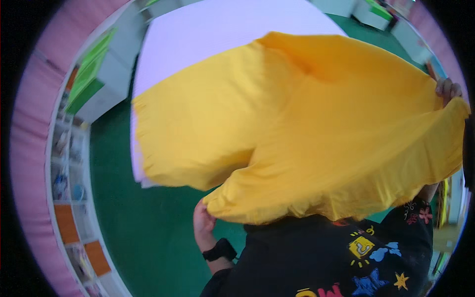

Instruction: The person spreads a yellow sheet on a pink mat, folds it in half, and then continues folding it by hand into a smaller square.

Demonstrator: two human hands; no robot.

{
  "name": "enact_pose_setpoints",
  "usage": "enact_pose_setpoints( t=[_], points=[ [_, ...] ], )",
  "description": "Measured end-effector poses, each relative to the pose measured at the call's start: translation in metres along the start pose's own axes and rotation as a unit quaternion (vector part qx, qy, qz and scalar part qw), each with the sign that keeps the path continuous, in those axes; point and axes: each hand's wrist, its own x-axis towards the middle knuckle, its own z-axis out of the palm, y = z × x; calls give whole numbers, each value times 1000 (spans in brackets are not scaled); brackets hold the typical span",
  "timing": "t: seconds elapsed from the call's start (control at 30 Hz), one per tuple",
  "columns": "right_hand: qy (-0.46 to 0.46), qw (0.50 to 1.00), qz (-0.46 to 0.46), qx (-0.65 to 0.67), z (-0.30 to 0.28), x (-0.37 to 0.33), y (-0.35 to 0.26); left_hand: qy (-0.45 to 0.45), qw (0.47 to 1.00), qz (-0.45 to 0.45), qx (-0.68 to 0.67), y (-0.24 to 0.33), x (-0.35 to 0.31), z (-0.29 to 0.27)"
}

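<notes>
A pair of loose yellow pants [316, 114] with gathered edges is spread out in the air in front of me, covering much of the view. One wide leg reaches left over the pale table, and a notch shows between the legs. My left hand [204, 220], with a black band on its wrist, pinches the lower leg's edge near my body. At the far right, my right hand [448, 90] is closed on the opposite end of the cloth, its fingers curled over the edge. The fabric hides most of my right forearm.
The pale lilac table [227, 29] stands ahead, partly under the cloth. White cabinets with green trim [106, 74] are at the far left. Along the left wall runs a low cubby shelf [74, 188] with small items, beside a pink curtain [32, 148]. The floor [143, 232] is green.
</notes>
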Motion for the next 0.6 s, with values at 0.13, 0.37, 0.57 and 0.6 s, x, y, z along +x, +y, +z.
enact_pose_setpoints(
  t=[0.13, 0.37, 0.57, 0.6],
  points=[
    [75, 997, -17, 10, 125, 79, 94, 80, 971, -34, 223, 26, -5, -22],
    [86, 995, 52, -13, 275, 214, 186, 271, 669, 6, 692, 137, -63, 14],
    [-138, 971, 171, -95, 384, 260, 260, 143, 696, 393, 583, 277, 21, 62],
    [-128, 971, 177, -101, 394, 262, 272, 123, 670, 423, 597, 293, 51, 64]
  ],
)
